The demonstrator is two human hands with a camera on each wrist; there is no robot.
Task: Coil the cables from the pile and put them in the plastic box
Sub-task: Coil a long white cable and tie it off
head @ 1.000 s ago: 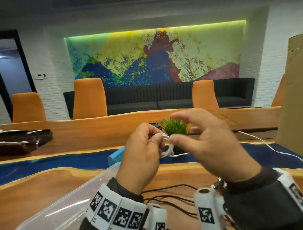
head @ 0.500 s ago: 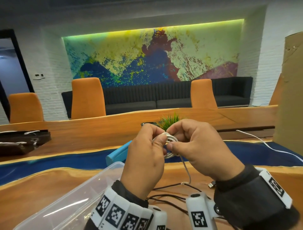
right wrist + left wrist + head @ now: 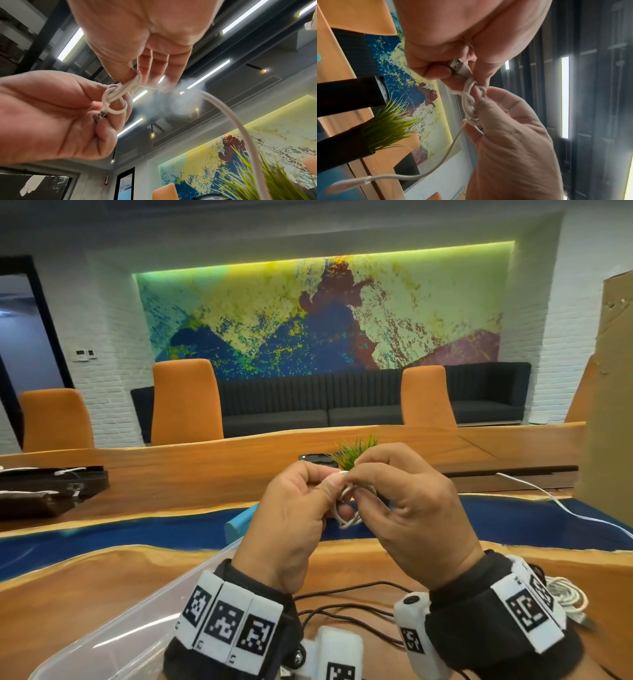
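A thin white cable (image 3: pixel 469 102) – light, limp, likely springy – is pinched in small loops above the table by the left hand (image 3: pixel 291 522) and right hand (image 3: pixel 407 508); the plug end seems the best hold.

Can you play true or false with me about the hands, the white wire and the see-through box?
1. Both hands hold the white cable. True: the left hand and right hand pinch its small coil.
2. The coil is already in the plastic box. False: it is held up above the table.
3. A USB plug sits in the left hand. True.
4. The black cables are being coiled too. False: they lie loose on the table.
5. The plant is red. False: it is green.
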